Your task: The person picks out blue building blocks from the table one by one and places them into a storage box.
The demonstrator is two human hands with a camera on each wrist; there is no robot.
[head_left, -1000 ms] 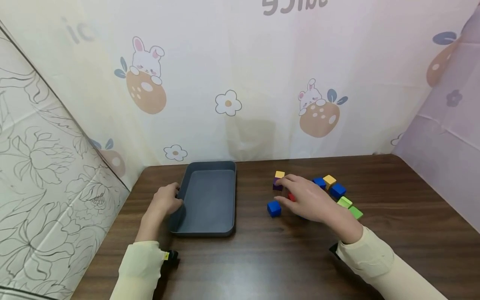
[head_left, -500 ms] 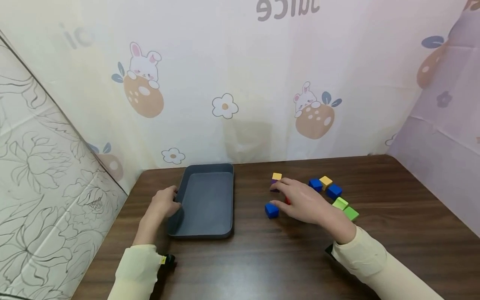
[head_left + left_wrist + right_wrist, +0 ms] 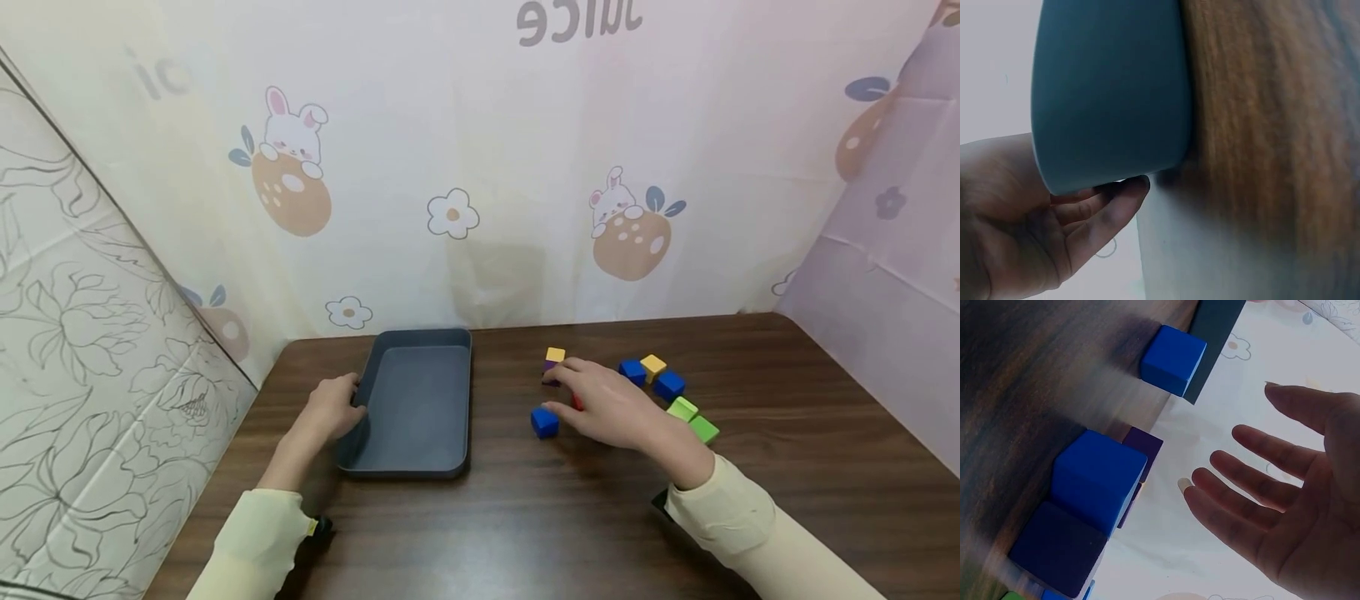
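My left hand [image 3: 330, 408] holds the left side of a dark grey rectangular tray [image 3: 462, 408], thumb over the rim. In the left wrist view its fingers [image 3: 1107, 215] lie against the tray's outer wall [image 3: 1110, 94]. My right hand [image 3: 607, 404] hovers over a group of small blocks, fingers apart and nothing between them. A blue cube [image 3: 545, 422] sits just below its thumb. A red block [image 3: 577, 402] is mostly hidden under the palm. Beyond the fingertips stands a yellow block [image 3: 555, 354] on a purple one [image 3: 551, 367]. In the right wrist view a blue cube [image 3: 1100, 478] touches a dark block [image 3: 1057, 550].
Right of the right hand lie two more blue blocks [image 3: 669, 385], a yellow block [image 3: 652, 367] and two green blocks [image 3: 703, 429]. The brown wooden table [image 3: 495, 533] ends at a printed curtain [image 3: 510, 167] behind and a floral panel [image 3: 82, 375] at left.
The head view has shifted slightly. My right hand has sunk a little over the blocks and covers more of them. My left forearm has swung slightly left; its hand stays at the tray.
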